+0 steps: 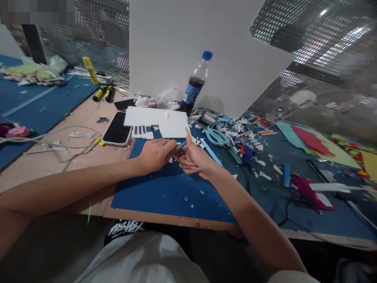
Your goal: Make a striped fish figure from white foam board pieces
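Observation:
Over the blue cutting mat (173,196), my two hands meet in front of me. Between them shows a small teal stick-like piece (182,146), too small to name further. My left hand (156,156) is closed, its fingertips pinching at the left end of the piece. My right hand (198,158) has its thumb pointing up and its other fingers curled around the piece's right side; the exact grip is partly hidden. Just beyond the hands lies a white foam board sheet (173,125) with a cut-out edge and slotted strips (143,131) beside it.
A phone (118,129) lies left of the board. Behind stands a cola bottle (194,84) against a white panel (188,39). Light blue scissors (216,136) and many white scraps are at right. Pliers (103,93) and a glue stick (90,70) sit back left.

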A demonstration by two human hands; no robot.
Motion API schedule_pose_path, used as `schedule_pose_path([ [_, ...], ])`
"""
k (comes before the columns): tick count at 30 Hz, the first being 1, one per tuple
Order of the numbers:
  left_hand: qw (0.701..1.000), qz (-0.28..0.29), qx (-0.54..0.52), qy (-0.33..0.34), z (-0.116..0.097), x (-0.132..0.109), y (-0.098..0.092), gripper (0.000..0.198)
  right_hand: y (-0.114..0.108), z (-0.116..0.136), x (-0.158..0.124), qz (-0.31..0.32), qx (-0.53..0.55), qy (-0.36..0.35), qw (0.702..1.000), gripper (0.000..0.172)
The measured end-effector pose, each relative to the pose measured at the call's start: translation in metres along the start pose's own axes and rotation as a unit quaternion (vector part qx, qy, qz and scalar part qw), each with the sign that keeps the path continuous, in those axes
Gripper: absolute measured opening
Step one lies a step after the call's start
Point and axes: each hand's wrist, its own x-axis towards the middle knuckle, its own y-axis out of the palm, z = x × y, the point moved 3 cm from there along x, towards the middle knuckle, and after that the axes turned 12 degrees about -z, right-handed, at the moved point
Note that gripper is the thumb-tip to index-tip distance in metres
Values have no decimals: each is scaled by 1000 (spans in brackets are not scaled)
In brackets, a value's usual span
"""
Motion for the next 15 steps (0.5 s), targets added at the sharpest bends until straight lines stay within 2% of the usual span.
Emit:
schedule_pose_path([
  [2, 1000, 8, 0, 13, 1, -1, 0, 38, -1, 0, 0, 28, 30, 24, 999, 58],
  [4, 1000, 16, -9, 12, 3, -3, -1, 36, -5, -1, 2, 25, 41, 14, 999, 52],
  [5, 1000, 19, -16, 6, 5, -5, -2, 35, -8, -2, 4, 7, 39, -4, 999, 49],
  [7, 999, 24, -29, 0, 8, -10, -3, 36, -18, -5, 8, -67, 17, -66, 995, 47],
  [10, 998, 59, -33, -10, 14, -21, 0, 58, -34, -10, 11, -194, -69, -157, 966, 50],
  [13, 989, 124, -37, -76, 22, -29, 9, 61, -45, -13, 14, -259, -139, -170, 941, 48],
  [15, 980, 161, -45, -111, 24, -30, 14, 55, -47, -16, 17, -267, -140, -145, 942, 47],
])
